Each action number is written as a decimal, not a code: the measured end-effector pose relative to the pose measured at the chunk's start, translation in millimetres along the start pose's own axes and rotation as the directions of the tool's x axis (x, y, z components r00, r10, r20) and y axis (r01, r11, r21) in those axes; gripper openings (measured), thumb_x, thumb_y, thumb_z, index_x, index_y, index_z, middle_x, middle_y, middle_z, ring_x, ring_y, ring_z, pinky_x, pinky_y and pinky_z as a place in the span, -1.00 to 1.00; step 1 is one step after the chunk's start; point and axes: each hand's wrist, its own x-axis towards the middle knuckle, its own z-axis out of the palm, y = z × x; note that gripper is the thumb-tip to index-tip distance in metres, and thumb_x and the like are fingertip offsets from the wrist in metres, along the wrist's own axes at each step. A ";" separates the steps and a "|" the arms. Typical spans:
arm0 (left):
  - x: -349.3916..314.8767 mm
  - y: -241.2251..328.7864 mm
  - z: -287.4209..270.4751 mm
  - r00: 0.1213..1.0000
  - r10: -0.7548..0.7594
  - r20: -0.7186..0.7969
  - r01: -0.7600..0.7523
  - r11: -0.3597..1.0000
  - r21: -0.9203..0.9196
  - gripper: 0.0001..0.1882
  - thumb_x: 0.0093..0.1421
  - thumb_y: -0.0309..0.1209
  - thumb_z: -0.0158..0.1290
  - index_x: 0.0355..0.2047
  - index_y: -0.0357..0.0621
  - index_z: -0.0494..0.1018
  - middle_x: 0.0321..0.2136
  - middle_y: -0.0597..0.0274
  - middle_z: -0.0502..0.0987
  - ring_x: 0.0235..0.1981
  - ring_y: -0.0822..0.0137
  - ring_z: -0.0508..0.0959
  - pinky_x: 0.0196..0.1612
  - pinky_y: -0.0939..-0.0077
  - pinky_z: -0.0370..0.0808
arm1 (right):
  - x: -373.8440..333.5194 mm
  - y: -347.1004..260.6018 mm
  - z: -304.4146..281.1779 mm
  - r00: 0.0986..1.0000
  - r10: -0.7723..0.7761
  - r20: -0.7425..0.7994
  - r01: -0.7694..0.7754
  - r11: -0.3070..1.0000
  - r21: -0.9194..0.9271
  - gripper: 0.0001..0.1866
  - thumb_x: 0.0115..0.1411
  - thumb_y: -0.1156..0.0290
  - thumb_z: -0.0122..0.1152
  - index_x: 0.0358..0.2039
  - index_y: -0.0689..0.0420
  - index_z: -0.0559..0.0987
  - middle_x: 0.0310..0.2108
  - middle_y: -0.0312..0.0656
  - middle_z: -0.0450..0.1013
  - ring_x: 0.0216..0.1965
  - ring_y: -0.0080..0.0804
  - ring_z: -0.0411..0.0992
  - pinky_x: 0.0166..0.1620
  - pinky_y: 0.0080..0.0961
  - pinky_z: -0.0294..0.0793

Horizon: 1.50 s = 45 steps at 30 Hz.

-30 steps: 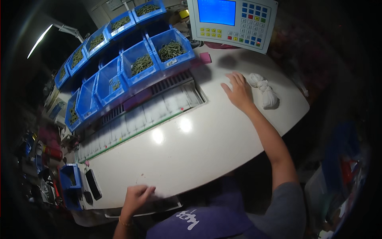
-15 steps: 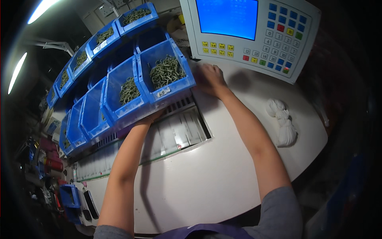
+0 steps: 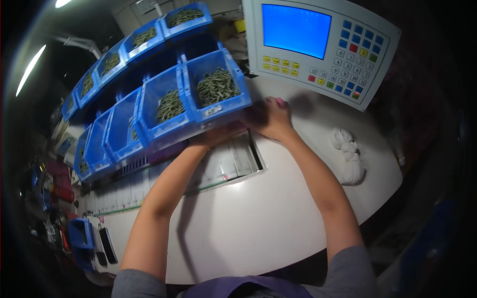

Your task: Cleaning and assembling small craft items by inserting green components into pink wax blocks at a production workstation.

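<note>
My left hand (image 3: 223,136) reaches beneath the front edge of the lower blue bins; its fingers are hidden in shadow there. Just right of the end bin (image 3: 218,116), my right hand (image 3: 274,119) is curled above the white tabletop. A small pink thing (image 3: 280,102) shows at its top, too small to name. The bin's corner and shadow hide the rest of its fingers. The two hands are close together. Small greenish curled pieces (image 3: 217,88) lie in the end bin above them. Beneath my left wrist runs a recessed strip of pale panels (image 3: 223,164).
Two tiers of blue bins stand at the left and centre. A control panel with a blue screen (image 3: 296,31) and many keys rises at the back right. A knotted white cloth bundle (image 3: 352,169) lies on the right of the white table (image 3: 248,223). A phone (image 3: 108,246) lies at lower left.
My left hand has moved right, toward the right hand. The right hand has come nearer to me, and pink now shows at it. The view has shifted slightly.
</note>
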 end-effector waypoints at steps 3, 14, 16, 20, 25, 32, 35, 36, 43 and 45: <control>-1.5 27.9 18.8 0.977 0.205 -0.049 -0.206 0.979 -0.002 -0.26 0.13 0.27 0.04 0.05 -0.11 0.43 -0.17 -0.05 0.54 -0.16 0.03 0.55 -0.07 0.19 0.49 | -52.1 22.5 15.0 0.984 0.037 -0.172 -0.044 0.999 -0.033 -0.41 0.13 -0.24 0.04 0.04 -0.16 0.55 0.06 -0.31 0.46 0.20 -0.17 0.25 0.20 -0.03 0.09; -187.8 128.4 -17.5 0.988 0.072 -0.135 -0.039 0.972 0.233 -0.25 0.00 0.22 0.14 -0.29 -0.36 0.39 -0.39 0.03 0.38 -0.34 0.08 0.38 -0.27 0.27 0.34 | -212.4 -96.9 -36.2 0.991 -0.097 0.089 0.090 0.993 0.073 -0.18 0.05 -0.29 0.15 0.25 -0.10 0.36 0.24 -0.20 0.25 0.32 0.02 0.01 0.27 0.21 -0.21; -220.6 129.2 -47.2 0.995 -0.088 0.041 0.075 0.967 0.242 -0.21 0.00 0.22 0.14 -0.16 -0.36 0.39 -0.31 0.00 0.41 -0.27 0.07 0.39 -0.19 0.24 0.36 | -217.7 -129.8 -28.3 0.986 -0.152 0.066 0.146 0.984 0.099 -0.17 0.06 -0.29 0.14 0.26 -0.10 0.35 0.24 -0.18 0.25 0.32 0.07 0.01 0.23 0.31 -0.20; -272.1 94.3 -79.4 0.997 -0.068 0.034 0.061 0.983 0.176 -0.16 0.05 0.16 0.14 0.09 -0.32 0.32 0.00 -0.08 0.39 0.04 -0.03 0.36 0.15 0.18 0.25 | -205.5 -184.8 -4.4 0.973 -0.230 -0.008 0.229 0.966 0.119 -0.18 0.06 -0.29 0.14 0.26 -0.10 0.36 0.24 -0.14 0.27 0.31 0.08 0.04 0.20 0.39 -0.20; -311.3 22.1 -146.2 0.852 -0.440 -0.284 0.458 0.889 -0.003 -0.27 0.14 0.03 0.12 0.11 -0.34 0.33 0.16 -0.22 0.29 0.16 -0.14 0.29 0.25 0.07 0.16 | -189.6 -216.1 10.5 0.951 -0.304 -0.063 0.310 0.942 0.127 -0.24 0.08 -0.23 0.17 0.22 -0.08 0.39 0.23 -0.10 0.27 0.31 0.07 0.04 0.24 0.42 -0.25; -384.3 -168.6 -220.4 0.484 -0.859 -0.166 0.874 0.483 0.047 0.01 -0.11 0.38 0.17 0.13 -0.20 0.40 0.08 -0.18 0.44 0.15 -0.09 0.38 0.27 0.14 0.20 | -185.3 -212.7 8.2 0.941 -0.319 -0.115 0.338 0.911 0.234 -0.49 0.25 -0.02 0.07 0.08 0.04 0.49 0.19 -0.08 0.30 0.28 0.01 0.09 0.33 0.27 -0.29; -394.5 -226.3 -224.6 0.695 -0.680 -0.233 0.711 0.602 0.365 0.02 -0.08 0.41 0.11 0.18 -0.14 0.35 0.13 -0.07 0.42 0.15 -0.05 0.39 0.24 0.20 0.27 | -178.8 -213.3 10.2 0.948 -0.289 -0.135 0.314 0.918 0.242 -0.57 0.29 0.05 0.02 0.01 0.07 0.53 0.13 -0.09 0.36 0.25 0.00 0.14 0.33 0.24 -0.22; -383.0 -239.1 -212.9 0.716 -0.667 -0.208 0.691 0.632 0.351 0.02 -0.08 0.41 0.11 0.18 -0.14 0.35 0.13 -0.07 0.42 0.15 -0.05 0.39 0.24 0.20 0.27 | -178.7 -209.2 12.6 0.956 -0.265 -0.126 0.290 0.918 0.270 -0.58 0.30 0.05 0.01 -0.01 0.07 0.54 0.10 -0.10 0.38 0.22 -0.02 0.18 0.32 0.20 -0.18; -372.3 -303.3 -170.8 0.876 -0.357 -0.325 0.478 0.733 0.484 -0.49 0.27 -0.01 -0.02 0.04 -0.14 0.41 0.03 0.02 0.47 0.04 0.01 0.46 0.15 0.13 0.36 | -173.6 -207.9 10.1 0.966 -0.237 -0.108 0.258 0.926 0.277 -0.62 0.30 0.10 0.02 -0.04 0.07 0.56 0.02 -0.18 0.44 0.12 -0.13 0.28 0.31 0.07 -0.05; -358.8 -303.5 -157.3 0.854 -0.362 -0.374 0.509 0.730 0.455 -0.56 0.29 -0.04 -0.07 -0.09 -0.15 0.49 -0.08 0.05 0.53 -0.06 -0.02 0.50 0.08 0.09 0.39 | -174.5 -206.7 10.0 0.969 -0.225 -0.098 0.243 0.931 0.272 -0.63 0.30 0.12 0.02 -0.04 0.07 0.56 0.02 -0.19 0.44 0.11 -0.13 0.28 0.31 0.06 -0.05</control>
